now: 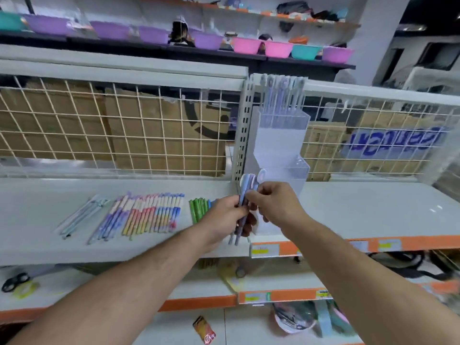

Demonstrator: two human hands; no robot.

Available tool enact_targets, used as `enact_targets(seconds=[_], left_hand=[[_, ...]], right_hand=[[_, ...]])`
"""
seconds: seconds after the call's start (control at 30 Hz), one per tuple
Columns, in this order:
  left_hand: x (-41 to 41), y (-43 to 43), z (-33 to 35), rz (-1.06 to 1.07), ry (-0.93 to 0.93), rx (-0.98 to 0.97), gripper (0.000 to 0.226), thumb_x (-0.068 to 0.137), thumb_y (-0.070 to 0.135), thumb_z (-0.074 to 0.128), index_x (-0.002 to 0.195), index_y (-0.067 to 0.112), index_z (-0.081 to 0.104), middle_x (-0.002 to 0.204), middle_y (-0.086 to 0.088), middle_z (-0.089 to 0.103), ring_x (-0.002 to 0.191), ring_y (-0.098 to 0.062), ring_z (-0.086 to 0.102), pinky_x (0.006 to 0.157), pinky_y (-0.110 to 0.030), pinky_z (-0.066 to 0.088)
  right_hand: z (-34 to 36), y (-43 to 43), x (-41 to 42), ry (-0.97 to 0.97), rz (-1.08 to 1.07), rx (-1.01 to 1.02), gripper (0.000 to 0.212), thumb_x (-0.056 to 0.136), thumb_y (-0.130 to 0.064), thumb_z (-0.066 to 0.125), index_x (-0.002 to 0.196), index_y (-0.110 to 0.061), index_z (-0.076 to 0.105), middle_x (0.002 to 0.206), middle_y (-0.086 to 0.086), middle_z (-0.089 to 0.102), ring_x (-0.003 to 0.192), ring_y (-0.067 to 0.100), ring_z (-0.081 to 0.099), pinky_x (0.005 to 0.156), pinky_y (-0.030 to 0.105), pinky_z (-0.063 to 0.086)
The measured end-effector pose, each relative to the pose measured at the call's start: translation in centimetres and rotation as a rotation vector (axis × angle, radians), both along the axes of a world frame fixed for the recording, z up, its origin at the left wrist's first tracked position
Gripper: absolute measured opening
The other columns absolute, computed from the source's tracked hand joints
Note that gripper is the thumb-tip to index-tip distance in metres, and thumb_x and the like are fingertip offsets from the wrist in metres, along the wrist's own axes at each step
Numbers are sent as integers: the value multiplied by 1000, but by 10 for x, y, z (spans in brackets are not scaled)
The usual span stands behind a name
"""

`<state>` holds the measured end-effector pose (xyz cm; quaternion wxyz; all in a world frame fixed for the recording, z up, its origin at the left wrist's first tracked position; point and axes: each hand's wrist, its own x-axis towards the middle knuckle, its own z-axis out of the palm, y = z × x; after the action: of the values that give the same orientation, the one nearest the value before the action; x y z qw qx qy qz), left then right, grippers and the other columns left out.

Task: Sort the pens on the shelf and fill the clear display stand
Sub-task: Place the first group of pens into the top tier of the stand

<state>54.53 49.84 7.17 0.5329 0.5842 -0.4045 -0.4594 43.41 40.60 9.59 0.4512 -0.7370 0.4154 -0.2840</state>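
While left hand [224,212] gripped bunch of blue pens [245,192], right hand [273,200] pinched one near its cap. Clear stand [278,145] stood just behind on shelf [361,207]; lower tier looked unfilled. Step: loading stand. Next probably needed: draw pen free, drop upright into lower tier.

A shop: white retail shelving [124,245] with orange price-label strips [273,249] and rows of plastic basins [251,44] on display.
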Motion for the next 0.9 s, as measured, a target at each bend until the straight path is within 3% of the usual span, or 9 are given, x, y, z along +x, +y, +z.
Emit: enact_targets(seconds=[0.27, 0.5, 0.77, 0.9], left_hand=[[-12, -57, 9, -48, -20, 10, 21, 104, 6, 41, 112, -5, 56, 86, -17, 67, 73, -28, 66, 76, -42, 57], [-2, -126, 35, -94, -27, -79, 17, 105, 17, 44, 108, 16, 61, 82, -14, 70, 77, -34, 71, 86, -53, 57], [4, -188, 52, -95, -19, -141, 17, 105, 15, 44, 107, 16, 61, 82, -15, 70, 76, -33, 71, 82, -48, 58], [-3, -214, 57, -60, 27, -167, 20, 106, 16, 42, 110, 13, 62, 84, -16, 71, 76, -32, 71, 71, -38, 61]], right_hand=[[11, -49, -22, -13, 4, -22, 28, 91, -20, 71, 74, 1, 67, 59, 5, 60, 45, 12, 48, 46, 24, 41], [45, -107, -17, -36, -20, -79, 23, 93, -13, 68, 72, -4, 70, 53, -3, 60, 45, 9, 49, 44, 21, 41], [66, -163, -13, -32, -4, -161, 19, 93, -10, 65, 75, -7, 71, 48, -9, 55, 41, 5, 46, 43, 22, 41], [77, -197, -19, -53, 21, -178, 22, 95, -13, 64, 73, -11, 67, 58, -3, 61, 47, 7, 53, 44, 25, 44]])
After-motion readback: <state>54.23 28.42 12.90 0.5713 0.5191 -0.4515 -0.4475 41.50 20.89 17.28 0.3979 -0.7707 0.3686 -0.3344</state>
